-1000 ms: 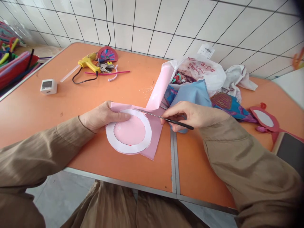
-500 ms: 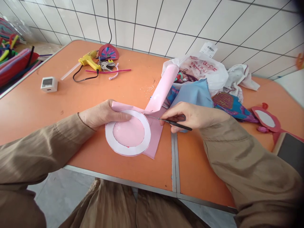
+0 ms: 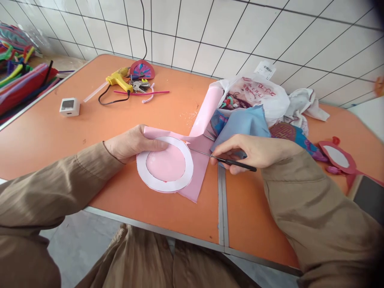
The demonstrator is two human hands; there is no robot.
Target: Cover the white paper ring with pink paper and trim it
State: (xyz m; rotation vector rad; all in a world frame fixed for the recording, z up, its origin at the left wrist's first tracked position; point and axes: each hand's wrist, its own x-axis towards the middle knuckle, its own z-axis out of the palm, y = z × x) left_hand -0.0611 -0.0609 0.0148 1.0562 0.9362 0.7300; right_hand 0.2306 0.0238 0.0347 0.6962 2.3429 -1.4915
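Observation:
My left hand [image 3: 127,143] is closed on a pink sheet [image 3: 157,131] and a white oval ring [image 3: 164,186], its thumb pressing the ring's upper left. Pink material fills the ring's middle. My right hand [image 3: 246,152] grips a slim tool [image 3: 238,163] with a black handle and a thin metal shaft. The shaft points left, its tip by the ring's upper right edge, near a cut in the pink sheet. I cannot make out the tip's exact shape. The sheet's rolled part [image 3: 207,108] leans toward the back, and a flat part lies under the ring.
At back left are a yellow glue gun [image 3: 120,80], keys [image 3: 139,86] and a white cube-shaped device [image 3: 70,107]. A plastic bag [image 3: 261,94], blue fabric [image 3: 244,122] and a red-rimmed oval piece [image 3: 337,156] lie on the right. Colourful craft pieces [image 3: 27,86] fill the far left.
My right hand has drawn right and slightly down with the tool, so more of its shaft shows off the sheet's edge. The left hand keeps its hold; the view has shifted slightly.

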